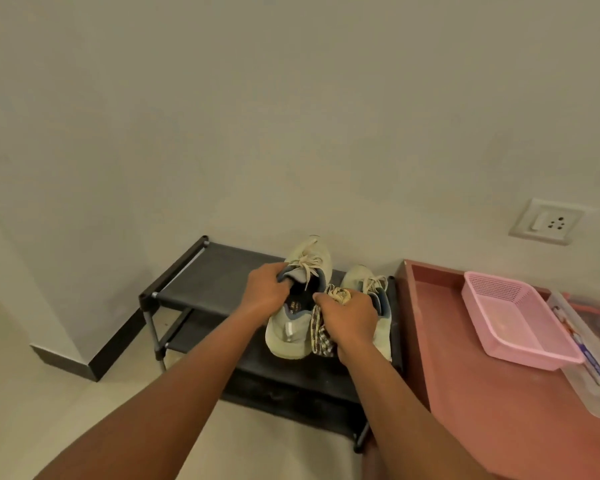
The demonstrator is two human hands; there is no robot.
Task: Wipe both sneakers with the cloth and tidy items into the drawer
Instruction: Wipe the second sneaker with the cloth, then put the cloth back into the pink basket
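— How far along are we?
— I'm gripping the pale beige lace-up sneaker [290,332] by its collar, left hand [265,289] fingers [280,277] curling round it, on the black fabric shoe rack [219,271]. My right hand [349,318] is clutching the bunched checked cloth [321,332] beside it.
— What's left?
— I'm judging the wiping is barely starting. The second sneaker [362,282] and the tidying are waiting.

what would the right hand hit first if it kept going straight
Probably the sneaker that the left hand grips, near its laces; the cloth in the right hand looks close, but depth is unclear.
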